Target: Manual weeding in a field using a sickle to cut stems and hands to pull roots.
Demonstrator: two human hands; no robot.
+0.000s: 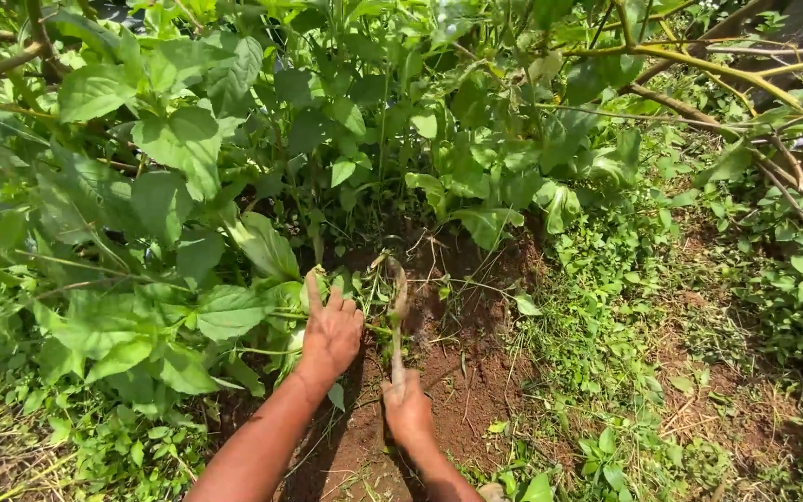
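My left hand [330, 333] is spread open, pushing broad green leaves [225, 311] aside. My right hand [408, 409] has its grip pressed around a thin dirt-caked tool [399, 311] over reddish-brown soil [462, 372].

two bare hands, the left hand [330, 333] and the right hand [408, 409], one narrow hand tool [398, 311], one patch of bare red soil [462, 363] and leafy green plants [188, 186] too many to count.
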